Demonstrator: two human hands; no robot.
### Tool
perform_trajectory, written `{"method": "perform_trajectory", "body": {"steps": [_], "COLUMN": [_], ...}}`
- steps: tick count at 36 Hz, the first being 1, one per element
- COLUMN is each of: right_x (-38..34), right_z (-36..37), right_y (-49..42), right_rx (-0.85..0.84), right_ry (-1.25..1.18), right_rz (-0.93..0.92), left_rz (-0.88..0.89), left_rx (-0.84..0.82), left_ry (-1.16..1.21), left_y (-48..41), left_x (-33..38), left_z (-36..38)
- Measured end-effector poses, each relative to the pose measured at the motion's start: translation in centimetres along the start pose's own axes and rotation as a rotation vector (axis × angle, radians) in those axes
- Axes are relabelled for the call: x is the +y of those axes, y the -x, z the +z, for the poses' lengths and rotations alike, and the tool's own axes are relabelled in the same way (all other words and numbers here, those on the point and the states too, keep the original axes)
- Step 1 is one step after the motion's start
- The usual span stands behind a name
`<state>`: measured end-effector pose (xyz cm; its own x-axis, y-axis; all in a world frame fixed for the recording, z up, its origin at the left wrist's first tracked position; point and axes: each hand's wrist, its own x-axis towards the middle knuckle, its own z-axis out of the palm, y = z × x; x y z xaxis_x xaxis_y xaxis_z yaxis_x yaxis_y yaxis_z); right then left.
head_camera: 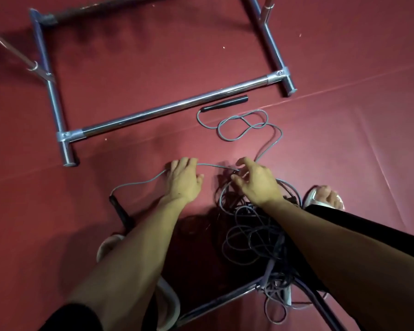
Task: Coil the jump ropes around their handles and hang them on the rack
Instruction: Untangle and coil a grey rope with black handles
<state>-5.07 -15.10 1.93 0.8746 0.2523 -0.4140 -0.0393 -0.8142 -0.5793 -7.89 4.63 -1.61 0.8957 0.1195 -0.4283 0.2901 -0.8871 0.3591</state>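
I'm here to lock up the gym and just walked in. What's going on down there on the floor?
A person crouches on the red mat, sorting jump ropes. Their left grip holds a grey jump rope stretched across the mat, one black handle beside the rack bar, the other handle near their left arm. Their right grip reaches into the tangled pile; whether it has a strand is unclear. No rope in view is coiled.
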Motion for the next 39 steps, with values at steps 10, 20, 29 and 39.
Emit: {"method": "perform_trajectory", "body": {"steps": [10,20,29,39], "right_x": [0.7,-5.0,-16.5,-29.2], "right_z": [0.2,-3.3,-18.0,-29.2], "right_y": [-1.7,0.5,7.1,17.3], "right_rx": [-0.029,-0.247,0.122,0.249], "right_ry": [-0.041,-0.166,-0.219,-0.366], "right_rz": [0.020,-0.099,-0.371,-0.710], "left_rz": [0.124,0.249,0.356,0.560], "left_rx": [-0.073,-0.071,-0.107,0.271], "left_ry": [-0.353,0.597,0.466,0.632], "left_y": [-2.1,2.6,11.8,23.0], "left_x": [0.3,2.7,7.0,16.7], "left_z": [1.7,-10.2,-26.8,-37.9]}}
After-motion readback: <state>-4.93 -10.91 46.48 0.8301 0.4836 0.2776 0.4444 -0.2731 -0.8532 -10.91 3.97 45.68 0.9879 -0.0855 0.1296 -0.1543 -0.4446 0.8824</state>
